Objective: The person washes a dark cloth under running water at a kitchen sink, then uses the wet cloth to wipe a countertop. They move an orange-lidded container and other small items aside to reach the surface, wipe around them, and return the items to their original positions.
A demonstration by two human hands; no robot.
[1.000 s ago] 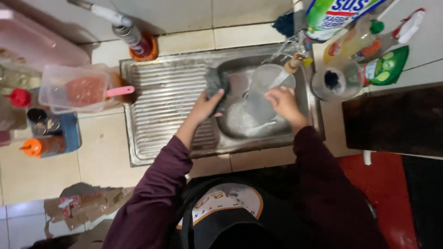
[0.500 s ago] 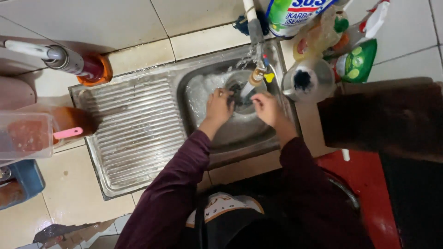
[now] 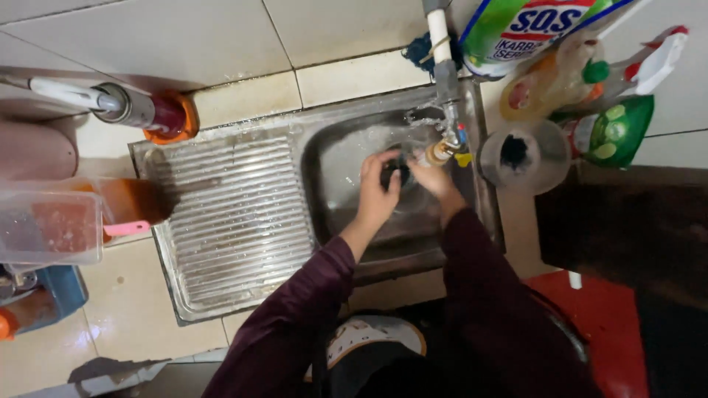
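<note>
Dark sponge (image 3: pixel 393 171) gripped by both hands' fingers (image 3: pixel 375 179) (green-and-white pouch (image 3: pixel 527 29) behind tap (image 3: pixel 445 74))

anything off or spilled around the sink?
Nothing spilled. The ridged drainboard is wet. Both hands, left hand and right hand, hold a dark sponge-like object under the tap. A pink-handled tub overhangs the drainboard's left edge.

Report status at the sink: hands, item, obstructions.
Left hand and right hand together over the sink basin, gripping a small dark item. Tap directly above. Drainboard bare.
</note>
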